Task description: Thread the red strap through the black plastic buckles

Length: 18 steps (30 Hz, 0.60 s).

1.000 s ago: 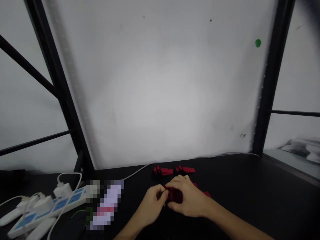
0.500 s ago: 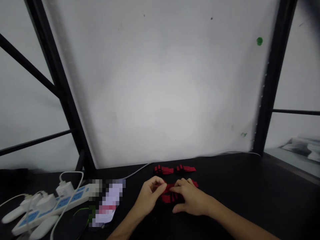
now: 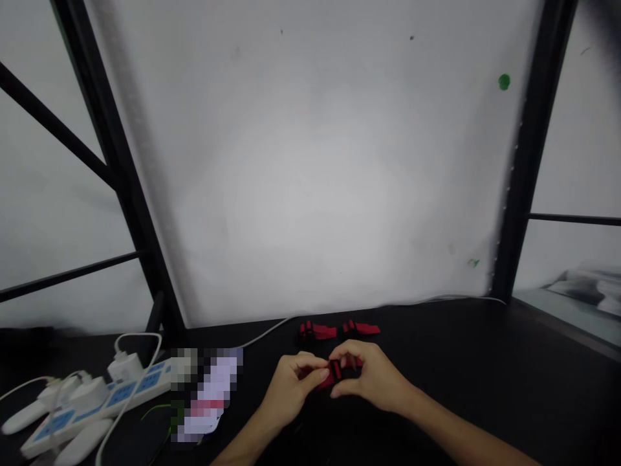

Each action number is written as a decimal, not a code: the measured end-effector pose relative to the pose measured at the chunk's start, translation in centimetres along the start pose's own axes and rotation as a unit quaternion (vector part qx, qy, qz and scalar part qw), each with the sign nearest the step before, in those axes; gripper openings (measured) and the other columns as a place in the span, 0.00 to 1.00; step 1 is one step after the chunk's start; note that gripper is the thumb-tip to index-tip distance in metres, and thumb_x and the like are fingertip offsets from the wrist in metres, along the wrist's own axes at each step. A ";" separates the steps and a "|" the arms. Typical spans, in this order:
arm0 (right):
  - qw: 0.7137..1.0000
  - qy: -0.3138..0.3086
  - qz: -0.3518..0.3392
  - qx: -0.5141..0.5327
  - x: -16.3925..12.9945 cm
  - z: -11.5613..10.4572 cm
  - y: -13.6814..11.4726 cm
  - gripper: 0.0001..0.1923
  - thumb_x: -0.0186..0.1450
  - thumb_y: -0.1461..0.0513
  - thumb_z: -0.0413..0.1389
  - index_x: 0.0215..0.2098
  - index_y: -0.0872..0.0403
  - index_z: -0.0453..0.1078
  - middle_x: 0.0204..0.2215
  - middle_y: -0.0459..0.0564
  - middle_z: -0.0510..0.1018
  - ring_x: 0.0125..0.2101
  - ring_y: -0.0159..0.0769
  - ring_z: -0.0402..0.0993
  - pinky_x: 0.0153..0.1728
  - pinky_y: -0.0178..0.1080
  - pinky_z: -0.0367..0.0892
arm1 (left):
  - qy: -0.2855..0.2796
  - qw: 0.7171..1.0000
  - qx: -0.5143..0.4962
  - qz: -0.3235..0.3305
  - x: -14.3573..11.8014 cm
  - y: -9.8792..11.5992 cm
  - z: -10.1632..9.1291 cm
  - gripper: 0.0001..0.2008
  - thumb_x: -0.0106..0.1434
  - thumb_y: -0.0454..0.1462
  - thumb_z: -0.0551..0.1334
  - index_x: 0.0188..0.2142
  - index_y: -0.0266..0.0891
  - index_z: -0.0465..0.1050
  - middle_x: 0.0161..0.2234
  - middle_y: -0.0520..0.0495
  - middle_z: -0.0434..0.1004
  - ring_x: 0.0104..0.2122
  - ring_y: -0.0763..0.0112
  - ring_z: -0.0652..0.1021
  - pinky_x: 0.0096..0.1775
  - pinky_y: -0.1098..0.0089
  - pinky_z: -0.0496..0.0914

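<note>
Between my two hands is a red webbing strap with a black buckle [image 3: 336, 371]. My left hand [image 3: 292, 388] pinches the strap to the left of the buckle, thumb on top. My right hand [image 3: 373, 375] curls around the buckle's right side, with fingertips at its upper edge and the thumb near its lower edge; part of the strap shows inside the curl. Behind my hands, two more red straps lie side by side on the black table: a left strap [image 3: 320, 331] and a right strap [image 3: 363, 329], each with black buckle parts.
A white power strip [image 3: 109, 401] with plugged-in chargers and cables lies at the left. Beside it is a pixelated flat item [image 3: 211, 398]. A thin cable [image 3: 264, 333] runs along the table's back edge, below the white panel [image 3: 315, 162]. Black frame posts stand on both sides.
My right hand has gone from lying over the strap to curling around the buckle's right side. The buckle now shows upright between my hands, and my left hand still pinches the strap.
</note>
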State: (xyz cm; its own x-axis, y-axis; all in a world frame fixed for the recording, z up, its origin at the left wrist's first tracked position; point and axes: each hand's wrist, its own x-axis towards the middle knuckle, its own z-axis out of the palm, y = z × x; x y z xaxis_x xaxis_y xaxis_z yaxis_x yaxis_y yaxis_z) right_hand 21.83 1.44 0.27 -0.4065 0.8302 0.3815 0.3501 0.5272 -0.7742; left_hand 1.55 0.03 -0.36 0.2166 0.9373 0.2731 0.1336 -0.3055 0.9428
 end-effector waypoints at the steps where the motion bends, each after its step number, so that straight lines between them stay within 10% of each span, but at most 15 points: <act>1: 1.000 0.001 -0.009 0.008 -0.1 0.2 0.0 0.24 0.44 0.57 0.74 0.38 0.50 0.77 0.30 0.43 0.76 0.31 0.34 0.71 0.33 0.35 0.64 | 0.003 1.000 -0.019 -0.004 -0.1 0.1 0.1 0.08 0.53 0.39 0.71 0.31 0.38 0.83 0.27 0.48 0.80 0.27 0.69 0.77 0.32 0.71 0.69; 14: 0.999 0.026 -0.045 -0.008 -0.5 0.4 -1.0 0.23 0.48 0.57 0.72 0.40 0.52 0.71 0.37 0.46 0.76 0.36 0.36 0.71 0.38 0.36 0.66 | 0.034 0.999 -0.001 0.008 -0.3 0.6 0.7 0.10 0.56 0.37 0.67 0.38 0.36 0.78 0.29 0.47 0.81 0.30 0.66 0.78 0.37 0.68 0.71; 18: 0.999 0.016 0.029 0.008 -0.3 0.5 -1.3 0.11 0.60 0.56 0.61 0.29 0.55 0.70 0.24 0.44 0.74 0.25 0.31 0.67 0.27 0.33 0.62 | 0.039 0.996 0.065 0.055 -0.7 0.5 0.7 0.09 0.59 0.36 0.64 0.40 0.39 0.78 0.35 0.45 0.78 0.35 0.63 0.78 0.40 0.65 0.71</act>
State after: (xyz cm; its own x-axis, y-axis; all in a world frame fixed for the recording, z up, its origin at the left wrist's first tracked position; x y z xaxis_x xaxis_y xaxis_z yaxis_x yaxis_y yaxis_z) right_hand 21.10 0.39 0.92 -0.3591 0.8644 0.3520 0.3592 0.4761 -0.8027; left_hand 2.11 -0.90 -0.24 0.1610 0.9057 0.3922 0.2378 -0.4213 0.8752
